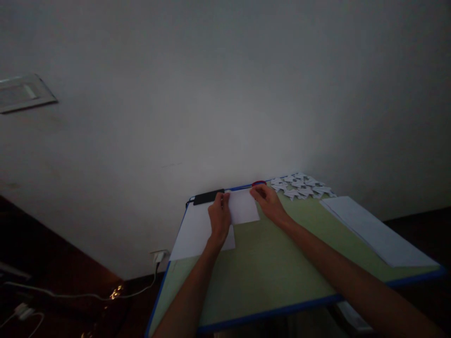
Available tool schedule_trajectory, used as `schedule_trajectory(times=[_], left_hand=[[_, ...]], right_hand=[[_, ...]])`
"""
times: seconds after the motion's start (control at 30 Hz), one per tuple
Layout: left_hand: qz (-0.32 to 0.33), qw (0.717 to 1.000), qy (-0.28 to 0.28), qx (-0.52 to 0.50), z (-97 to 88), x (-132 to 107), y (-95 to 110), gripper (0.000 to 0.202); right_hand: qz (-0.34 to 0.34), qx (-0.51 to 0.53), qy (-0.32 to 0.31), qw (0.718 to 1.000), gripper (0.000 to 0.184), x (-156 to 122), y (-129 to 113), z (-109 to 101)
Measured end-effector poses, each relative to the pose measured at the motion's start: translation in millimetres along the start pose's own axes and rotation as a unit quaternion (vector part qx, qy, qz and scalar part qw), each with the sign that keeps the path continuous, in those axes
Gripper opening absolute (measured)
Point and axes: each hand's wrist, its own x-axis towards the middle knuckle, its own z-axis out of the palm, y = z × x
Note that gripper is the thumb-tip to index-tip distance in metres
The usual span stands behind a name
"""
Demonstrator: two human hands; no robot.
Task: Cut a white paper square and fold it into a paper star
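A small white sheet of paper (243, 206) lies or hovers low over the far part of the green tabletop (271, 263). My left hand (220, 216) is closed in a pinch at the sheet's far left corner. At its far right corner, the thumb and fingers of my right hand (269, 204) pinch the edge. Under and beside my left wrist rests a larger white sheet (192, 230) on the table's left side. Whether the small sheet touches the table, I cannot tell.
Several folded white paper pieces (299, 186) sit at the far right, with a white paper stack (377, 230) nearer. A black flat device (208, 196) and a red round object (259, 183) lie along the back edge by the wall (225, 94). A plugged cable (157, 270) hangs left.
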Motion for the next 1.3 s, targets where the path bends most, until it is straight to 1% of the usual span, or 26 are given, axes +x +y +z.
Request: schedule_trajectory(times=[0.1, 0.2, 0.27, 0.37, 0.47, 0.53, 0.6, 0.63, 0.67, 0.73, 0.8, 0.83, 0.9, 1.0, 1.1, 1.2, 1.3], left_hand=[[-0.003, 1.000, -0.008, -0.005, -1.2, 2.3, 0.5, 0.026], [-0.020, 0.999, -0.017, -0.020, -1.5, 4.1, 1.1, 0.027], [-0.046, 0.998, -0.025, -0.035, -0.9, 4.6, -0.9, 0.028], [-0.105, 0.992, -0.042, -0.063, 0.6, 5.1, -8.6, 0.031], [-0.173, 0.978, -0.053, -0.101, 1.4, 6.5, -17.5, 0.037], [-0.214, 0.966, -0.060, -0.128, 1.0, 7.8, -20.7, 0.041], [-0.246, 0.954, -0.072, -0.154, -0.1, 8.9, -20.8, 0.042], [-0.259, 0.948, -0.079, -0.165, -1.0, 9.1, -20.1, 0.041], [-0.268, 0.943, -0.087, -0.174, -2.0, 9.2, -19.0, 0.041], [-0.278, 0.936, -0.105, -0.190, -4.6, 9.2, -16.8, 0.040], [-0.274, 0.933, -0.117, -0.200, -7.5, 9.2, -14.7, 0.043], [-0.266, 0.935, -0.116, -0.203, -8.9, 9.5, -13.6, 0.046], [-0.233, 0.946, -0.097, -0.203, -11.2, 10.5, -10.6, 0.052], [-0.150, 0.965, -0.062, -0.205, -12.7, 12.3, -2.8, 0.058], [-0.078, 0.972, -0.064, -0.213, -12.5, 12.5, 6.3, 0.058], [-0.044, 0.973, -0.071, -0.214, -12.2, 11.2, 10.9, 0.052], [-0.032, 0.974, -0.068, -0.214, -11.5, 9.9, 10.1, 0.045]], right_hand=[[-0.004, -0.006, -0.001, 1.000, 0.030, 0.0, 3.9, 0.5], [-0.005, -0.013, -0.006, 1.000, 0.030, 0.0, 7.2, 1.4], [-0.007, -0.020, -0.010, 1.000, 0.029, 0.1, 8.7, 1.4], [-0.021, -0.033, -0.026, 0.999, 0.027, -0.6, 6.8, -1.5], [-0.056, -0.044, -0.053, 0.996, 0.028, -3.8, -1.7, -7.6], [-0.098, -0.058, -0.085, 0.990, 0.039, -7.2, -9.1, -11.6], [-0.165, -0.096, -0.127, 0.973, 0.047, -10.1, -14.9, -13.7], [-0.192, -0.113, -0.140, 0.965, 0.045, -10.9, -16.7, -14.0], [-0.210, -0.124, -0.147, 0.959, 0.040, -11.1, -17.7, -13.8], [-0.211, -0.125, -0.137, 0.960, 0.023, -9.3, -17.4, -12.8], [-0.190, -0.113, -0.113, 0.969, 0.009, -5.4, -15.2, -12.4], [-0.178, -0.111, -0.099, 0.973, 0.009, -3.1, -13.8, -12.8], [-0.148, -0.110, -0.072, 0.980, 0.018, 0.8, -11.3, -14.4], [-0.097, -0.101, -0.052, 0.989, 0.028, 3.8, -9.2, -16.7], [-0.060, -0.085, -0.054, 0.993, 0.033, 4.5, -9.2, -16.5], [-0.038, -0.074, -0.053, 0.995, 0.038, 5.3, -10.3, -15.3], [-0.026, -0.066, -0.048, 0.996, 0.038, 5.7, -12.3, -14.6]])
